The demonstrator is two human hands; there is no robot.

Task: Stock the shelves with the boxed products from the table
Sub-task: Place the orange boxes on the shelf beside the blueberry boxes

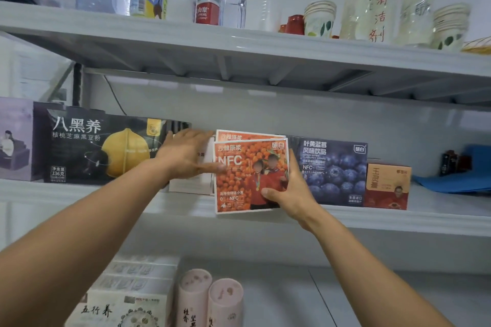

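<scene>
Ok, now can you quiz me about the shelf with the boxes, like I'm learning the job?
1. True or false: the right-hand grip holds the orange cardboard box printed NFC.
2. Which stands just right of that box? A) dark blue blueberry-print box B) green tin can C) wooden crate
3. How many orange NFC boxes show in all?
Key: 1 true; 2 A; 3 two, one behind the other.

Grey-white metal shelving (239, 46) stands against a pale wall (265, 114).
</scene>
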